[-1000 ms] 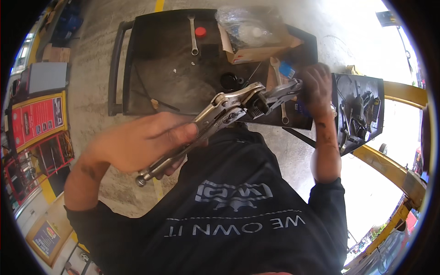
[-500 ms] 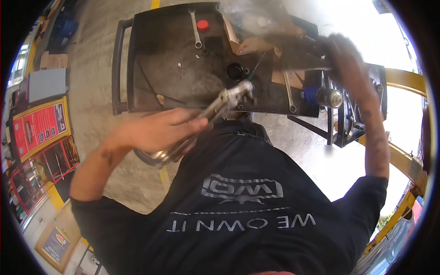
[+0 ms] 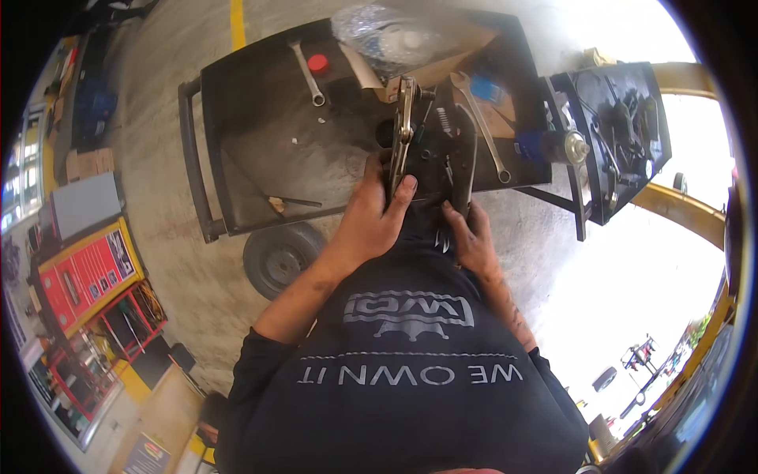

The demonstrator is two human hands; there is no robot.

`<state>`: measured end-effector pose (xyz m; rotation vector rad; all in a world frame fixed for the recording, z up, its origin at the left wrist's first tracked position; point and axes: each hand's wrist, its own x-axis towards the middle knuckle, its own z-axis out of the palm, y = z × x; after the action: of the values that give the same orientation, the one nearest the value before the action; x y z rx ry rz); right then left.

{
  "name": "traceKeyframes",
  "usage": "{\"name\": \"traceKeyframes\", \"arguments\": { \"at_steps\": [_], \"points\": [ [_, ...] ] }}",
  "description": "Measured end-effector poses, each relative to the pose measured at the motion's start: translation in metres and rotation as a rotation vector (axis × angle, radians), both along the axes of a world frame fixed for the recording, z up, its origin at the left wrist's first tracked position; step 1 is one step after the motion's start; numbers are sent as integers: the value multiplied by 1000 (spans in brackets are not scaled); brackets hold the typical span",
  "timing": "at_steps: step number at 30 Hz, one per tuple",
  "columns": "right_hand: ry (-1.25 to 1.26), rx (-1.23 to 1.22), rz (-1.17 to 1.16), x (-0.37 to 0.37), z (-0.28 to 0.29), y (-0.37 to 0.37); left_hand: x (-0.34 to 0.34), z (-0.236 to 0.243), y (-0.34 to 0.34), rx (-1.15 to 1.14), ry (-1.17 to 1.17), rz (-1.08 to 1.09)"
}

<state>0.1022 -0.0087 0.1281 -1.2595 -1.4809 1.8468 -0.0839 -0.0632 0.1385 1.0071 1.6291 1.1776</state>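
One pair of pliers (image 3: pixel 405 118) is shiny metal, wrench (image 3: pixel 306 73) smooth metal too; counter (image 3: pixel 264 170) kinda matt and smudgy, shirt (image 3: pixel 403 423) matt cloth, plastic wrap (image 3: pixel 362 33) super glossy.

Dressed in a black shirt (image 3: pixel 395 430) with short sleeves (image 3: pixel 257 359), printed in silver-grey across the chest: a crown-like shape (image 3: pixel 410 327), a wavy-edged framed emblem (image 3: pixel 408 308), a thin line (image 3: pixel 410 356) and a row of lettering (image 3: pixel 410 374); bare from elbows to fingers (image 3: pixel 404 188), with small marks (image 3: pixel 322 284) on both forearms (image 3: pixel 304 296), ink or grime unclear
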Motion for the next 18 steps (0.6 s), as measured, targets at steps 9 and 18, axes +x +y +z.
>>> {"name": "traceKeyframes", "arguments": {
  "at_steps": [9, 18],
  "points": [
    [-236, 98, 95, 25, 7, 0, 23, -14, 20, 93, 138, -80],
    [-201, 126, 62, 36, -3, 19, 41, -17, 26, 50, 60, -69]
  ]
}}
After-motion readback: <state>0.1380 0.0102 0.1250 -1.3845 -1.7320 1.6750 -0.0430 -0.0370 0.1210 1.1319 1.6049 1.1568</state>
